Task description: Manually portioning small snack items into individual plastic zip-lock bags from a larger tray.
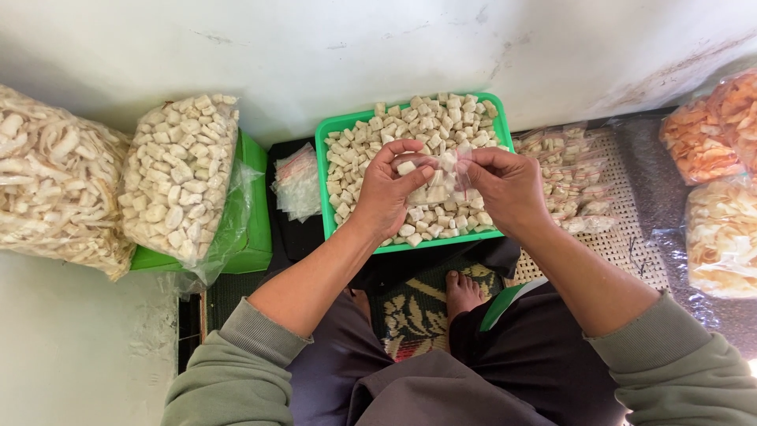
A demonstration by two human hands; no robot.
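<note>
White plastered wall [355, 47], scuffed and cracked in places, fills the space beyond the fingers, and the person sits cross-legged on the floor facing it. A pale woven mat [623, 229] lies to the right of the right hand, under a heap of small filled packets [572, 177]. Further right, well apart from the fingers, stand clear bags of orange crackers [706, 130] and pale crackers [721, 237]. Far to the left sit two big clear sacks: one of long pale chips [55, 181], one of white cubes [181, 177] resting on a green box [252, 229]. Directly under both hands is a green tray [335, 130] heaped with the same white cubes. A stack of empty clear bags [298, 183] lies just left of the tray. A patterned mat [414, 315] and a bare foot [461, 290] show nearer the body. The left hand [386, 189] and right hand [505, 185] together pinch a small clear bag [438, 177] of cubes between them above the tray, fingers closed on its edges; the left thumb and forefinger also hold one cube [406, 167] at its mouth.
</note>
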